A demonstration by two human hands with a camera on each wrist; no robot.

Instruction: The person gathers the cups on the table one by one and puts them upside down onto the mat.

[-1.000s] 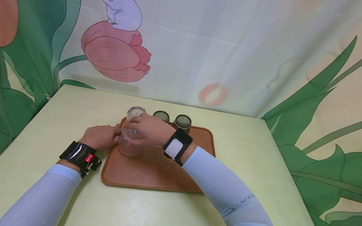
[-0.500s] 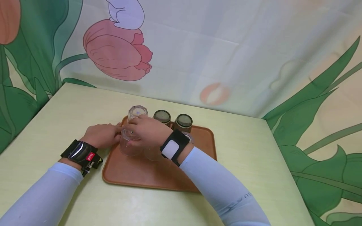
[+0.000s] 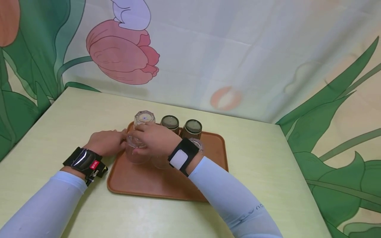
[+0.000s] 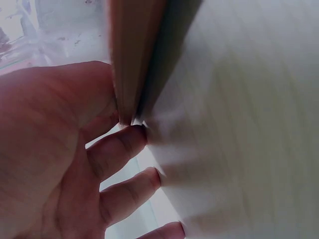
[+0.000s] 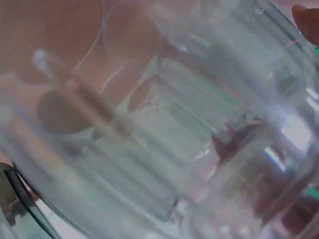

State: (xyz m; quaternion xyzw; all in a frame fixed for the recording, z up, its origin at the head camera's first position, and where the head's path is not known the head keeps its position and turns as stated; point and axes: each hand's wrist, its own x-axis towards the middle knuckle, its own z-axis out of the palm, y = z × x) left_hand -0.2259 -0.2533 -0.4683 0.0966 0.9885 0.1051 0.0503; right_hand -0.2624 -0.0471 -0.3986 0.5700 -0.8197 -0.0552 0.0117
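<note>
A brown tray (image 3: 148, 181) carries several upside-down glasses. My right hand (image 3: 157, 140) curls its fingers and thumb round a clear glass (image 3: 137, 158) near the tray's left side. This glass fills most of the right wrist view, blurred and close. My left hand (image 3: 105, 142) grips the tray's left rim; in the left wrist view the thumb is inside the tray wall (image 4: 132, 55), with the other fingertips outside, down at the tabletop. Another clear glass (image 3: 144, 118) stands behind the held one. Two clear glasses, one (image 3: 160, 162) below the palm, another (image 3: 197, 144) by the wrist, are partly hidden.
Two dark-tinted glasses, a left one (image 3: 170, 122) and a right one (image 3: 191, 128), stand upside down at the tray's back edge. The tray lies on a pale wooden table (image 3: 256, 178). A curtain (image 3: 190, 56) with printed flowers hangs behind it.
My right hand has shifted slightly, its wrist a little to the left, and the clear glass beside it shows more. My left hand stays at the tray rim.
</note>
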